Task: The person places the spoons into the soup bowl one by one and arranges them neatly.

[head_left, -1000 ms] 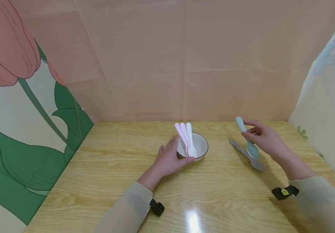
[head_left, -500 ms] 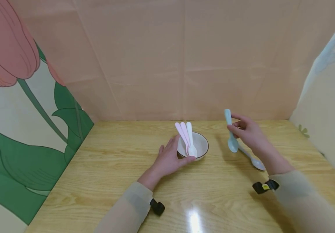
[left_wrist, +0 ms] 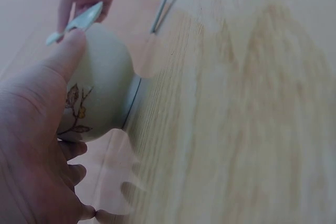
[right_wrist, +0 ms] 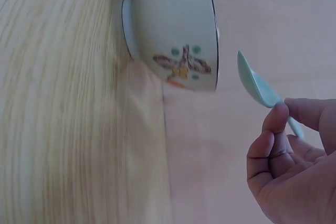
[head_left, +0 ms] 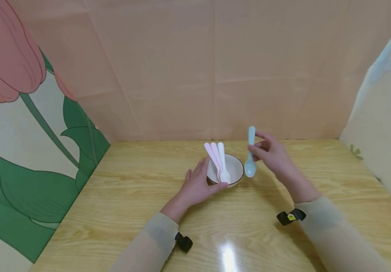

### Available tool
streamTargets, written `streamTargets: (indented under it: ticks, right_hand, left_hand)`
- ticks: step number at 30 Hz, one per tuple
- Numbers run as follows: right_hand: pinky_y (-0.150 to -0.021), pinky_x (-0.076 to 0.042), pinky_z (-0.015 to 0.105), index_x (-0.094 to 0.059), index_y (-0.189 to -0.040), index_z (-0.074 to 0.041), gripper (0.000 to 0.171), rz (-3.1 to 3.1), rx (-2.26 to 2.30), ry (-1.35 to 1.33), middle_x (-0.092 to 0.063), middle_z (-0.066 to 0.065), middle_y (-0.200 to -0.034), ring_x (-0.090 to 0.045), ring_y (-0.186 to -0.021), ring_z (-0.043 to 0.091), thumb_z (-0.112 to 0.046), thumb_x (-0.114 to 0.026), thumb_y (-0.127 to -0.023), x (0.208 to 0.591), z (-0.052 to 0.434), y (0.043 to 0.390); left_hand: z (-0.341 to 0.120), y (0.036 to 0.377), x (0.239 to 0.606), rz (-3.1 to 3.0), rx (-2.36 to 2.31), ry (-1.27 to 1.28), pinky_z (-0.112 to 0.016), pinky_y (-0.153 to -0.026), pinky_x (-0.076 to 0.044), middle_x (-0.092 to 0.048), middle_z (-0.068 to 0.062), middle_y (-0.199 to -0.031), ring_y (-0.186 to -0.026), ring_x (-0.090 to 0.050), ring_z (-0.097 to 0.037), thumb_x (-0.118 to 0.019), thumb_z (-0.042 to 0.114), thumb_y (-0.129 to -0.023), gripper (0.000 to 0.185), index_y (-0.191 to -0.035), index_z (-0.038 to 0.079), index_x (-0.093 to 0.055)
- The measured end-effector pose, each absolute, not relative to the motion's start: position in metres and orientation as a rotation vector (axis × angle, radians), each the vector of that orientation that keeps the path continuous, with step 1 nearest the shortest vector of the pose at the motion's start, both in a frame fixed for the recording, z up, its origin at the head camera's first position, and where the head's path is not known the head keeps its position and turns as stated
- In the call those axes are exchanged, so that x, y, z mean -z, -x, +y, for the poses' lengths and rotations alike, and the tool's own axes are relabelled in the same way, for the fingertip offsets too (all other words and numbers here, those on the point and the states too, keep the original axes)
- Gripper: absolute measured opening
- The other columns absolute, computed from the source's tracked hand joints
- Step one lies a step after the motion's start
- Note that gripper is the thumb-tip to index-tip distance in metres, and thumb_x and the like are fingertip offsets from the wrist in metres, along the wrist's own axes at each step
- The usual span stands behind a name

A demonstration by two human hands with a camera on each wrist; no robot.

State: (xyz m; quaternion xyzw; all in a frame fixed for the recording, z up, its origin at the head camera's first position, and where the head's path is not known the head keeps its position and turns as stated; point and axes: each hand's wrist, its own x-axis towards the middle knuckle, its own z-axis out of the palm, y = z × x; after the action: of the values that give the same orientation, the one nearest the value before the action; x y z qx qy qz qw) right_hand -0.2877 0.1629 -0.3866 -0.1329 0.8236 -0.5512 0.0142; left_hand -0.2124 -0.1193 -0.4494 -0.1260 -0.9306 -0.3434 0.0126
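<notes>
Right hand pinches a pale blue spoon by the handle, between thumb and curled fingers, handle up and scoop down. Spoon hangs in the air just right of the bowl, scoop about level with the rim; from the right wrist view a narrow gap shows between scoop and bowl wall. Bowl stands upright on the wooden surface, pale with a dark rim and a small leaf print on its side. Left hand cups the bowl's left side, thumb pressed to the wall near the rim. Three spoons, two pink and one white, rest inside the bowl with handles leaning over the far rim.
</notes>
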Motion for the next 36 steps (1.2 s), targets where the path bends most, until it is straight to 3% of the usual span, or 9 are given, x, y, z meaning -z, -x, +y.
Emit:
streamTargets:
  ticks: [11, 21, 36]
  right_hand:
    - [-0.085, -0.060, 0.031, -0.025, -0.177, -0.020, 0.083, 2.507, 1.774, 0.480, -0.073, 0.018, -0.108, -0.072, -0.083, 0.022, -0.023, -0.074, -0.109, 0.387, 0.133, 0.291]
    - [-0.078, -0.063, 0.032, -0.020, -0.178, -0.021, 0.087, 2.425, 1.835, 0.531, -0.073, 0.025, -0.104, -0.074, -0.079, 0.024, -0.012, -0.073, -0.109, 0.397, 0.119, 0.297]
    - [-0.069, -0.044, 0.031, -0.029, -0.175, -0.020, 0.080, 2.546, 1.573, 0.560, -0.077, 0.020, -0.107, -0.062, -0.087, 0.028, -0.020, -0.074, -0.109, 0.402, 0.114, 0.296]
  left_hand:
    - [-0.119, 0.213, 0.450, -2.916, 1.070, 0.387, -0.074, -0.128, -0.010, -0.025, -0.009, -0.181, -0.168, -0.017, -0.036, -0.072, 0.075, -0.096, 0.118, -0.179, 0.024, -0.006]
    - [-0.119, 0.212, 0.448, -2.907, 1.072, 0.408, -0.076, -0.127, -0.010, -0.024, -0.008, -0.182, -0.168, -0.018, -0.034, -0.071, 0.076, -0.096, 0.118, -0.179, 0.024, -0.006]
    - [-0.120, 0.213, 0.449, -2.898, 1.098, 0.423, -0.077, -0.126, -0.010, -0.023, -0.003, -0.182, -0.168, -0.017, -0.032, -0.070, 0.077, -0.096, 0.118, -0.179, 0.027, -0.004]
